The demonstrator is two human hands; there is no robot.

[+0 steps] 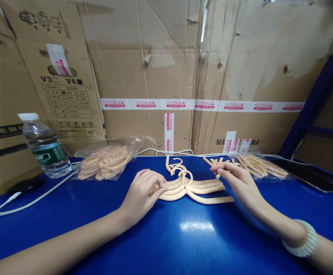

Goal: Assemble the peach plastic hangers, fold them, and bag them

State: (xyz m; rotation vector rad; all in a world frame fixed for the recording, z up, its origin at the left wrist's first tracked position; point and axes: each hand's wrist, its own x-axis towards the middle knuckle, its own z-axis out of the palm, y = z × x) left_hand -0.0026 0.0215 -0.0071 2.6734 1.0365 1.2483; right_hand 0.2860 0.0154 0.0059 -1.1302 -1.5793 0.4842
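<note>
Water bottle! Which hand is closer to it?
Left. The left hand is right of the water bottle, at the hanger-shaped pieces; the right hand is farther right, by their right ends.

Person's L hand (143,193) & R hand (239,181) both bare, forearms (83,244) bare too. R wrist: chunky bracelet (305,240), v. pale greenish-white, thick ridged segs side by side, approx. round.

Left carton (80,72): V3, V6; rear carton (249,80): "MA…INA"

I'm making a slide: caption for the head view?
Blue table: left hand at beige hangers, right hand near loose pieces.
</note>
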